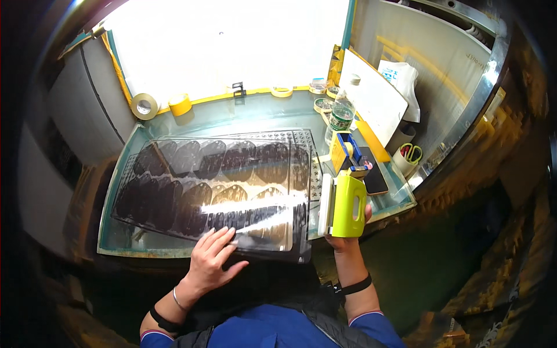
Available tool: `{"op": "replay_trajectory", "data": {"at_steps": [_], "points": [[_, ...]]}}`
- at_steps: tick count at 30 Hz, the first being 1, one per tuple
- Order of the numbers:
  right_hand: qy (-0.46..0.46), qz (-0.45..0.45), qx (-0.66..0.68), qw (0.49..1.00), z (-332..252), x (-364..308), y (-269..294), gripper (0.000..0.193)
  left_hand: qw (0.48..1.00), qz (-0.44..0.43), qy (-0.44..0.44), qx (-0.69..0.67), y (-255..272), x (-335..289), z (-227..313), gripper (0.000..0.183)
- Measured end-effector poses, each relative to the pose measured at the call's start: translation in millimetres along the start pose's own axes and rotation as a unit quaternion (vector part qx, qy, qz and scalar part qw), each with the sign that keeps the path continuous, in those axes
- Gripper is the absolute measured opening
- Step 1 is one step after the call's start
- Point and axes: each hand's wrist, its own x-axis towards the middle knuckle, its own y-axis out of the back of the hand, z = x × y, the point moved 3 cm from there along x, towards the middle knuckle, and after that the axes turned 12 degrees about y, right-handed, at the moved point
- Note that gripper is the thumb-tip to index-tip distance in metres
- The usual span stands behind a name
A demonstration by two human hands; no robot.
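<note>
My left hand lies with its fingers spread on the near edge of a stack of dark, glossy film sheets, printed with rows of rounded dark shapes. A bright glare crosses the sheets. To the right of the stack, my right hand grips a lime-green hole punch with a whitish base, held upright on its end. Most of the right hand's fingers are hidden behind the punch. The punch stands apart from the sheets' right edge.
A blue tape dispenser and a dark phone are just beyond the punch. Tape rolls line the far edge under a bright panel. A clear bottle stands at right, near a scissors cup and a white board.
</note>
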Motion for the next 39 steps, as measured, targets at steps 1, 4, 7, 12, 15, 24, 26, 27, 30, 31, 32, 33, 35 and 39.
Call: {"op": "replay_trajectory", "data": {"at_steps": [1,4,7,12,15,24,26,27,30,31,32,33,35,39], "points": [[0.003,0.017,-0.02,1.0,-1.0,-1.0,2.2,0.077,0.999,0.03,-0.012,0.013,-1.8,-7.1,-5.7,0.024],[-0.004,-0.015,0.016,1.0,-3.4,-2.6,12.9,0.073,0.997,0.075,0.0,-0.026,7.1,-14.3,-18.8,0.008],[-0.004,-0.005,0.001,1.0,-3.8,-2.6,16.3,0.071,0.977,0.205,0.054,0.008,46.3,-10.6,-40.1,0.009],[0.01,-0.004,0.047,0.999,-12.8,-4.8,27.5,0.083,0.984,0.166,-0.003,0.06,77.6,-18.6,-35.6,0.013],[0.049,0.064,0.0,0.997,-5.3,-6.9,14.5,0.078,0.998,0.003,0.056,-0.02,52.8,-46.8,-39.1,0.02],[-0.093,0.115,-0.372,0.916,-7.7,-51.7,-58.0,0.049,0.915,-0.019,0.149,-0.375,24.8,-85.3,-40.0,0.009],[-0.201,0.131,-0.405,0.882,14.4,-51.6,-76.8,0.072,0.847,-0.206,0.283,-0.4,-2.4,-86.4,-35.7,0.014],[-0.235,0.123,-0.413,0.871,20.0,-55.8,-74.6,0.075,0.729,-0.22,0.379,-0.526,-16.5,-89.7,-33.4,0.015],[-0.314,0.101,-0.387,0.861,35.8,-68.5,-62.5,0.083,0.504,-0.237,0.494,-0.668,-37.1,-77.2,-27.6,0.022],[-0.317,0.09,-0.363,0.871,42.3,-68.8,-61.2,0.083,0.519,-0.207,0.477,-0.678,-33.5,-66.1,-26.3,0.019],[-0.32,0.079,-0.339,0.881,48.7,-68.5,-60.6,0.084,0.533,-0.177,0.46,-0.688,-29.0,-55.9,-24.1,0.015],[-0.308,0.069,-0.34,0.886,53.9,-65.6,-62.4,0.081,0.569,-0.167,0.444,-0.672,-23.3,-46.5,-20.7,0.01],[-0.309,0.077,-0.331,0.888,55.2,-61.9,-56.6,0.078,0.617,-0.122,0.417,-0.656,-18.8,-45.5,-17.7,0.01],[-0.293,0.11,-0.313,0.897,57.5,-53.9,-54.4,0.071,0.636,-0.067,0.382,-0.667,-7.7,-55.2,-3.0,0.011]]}}
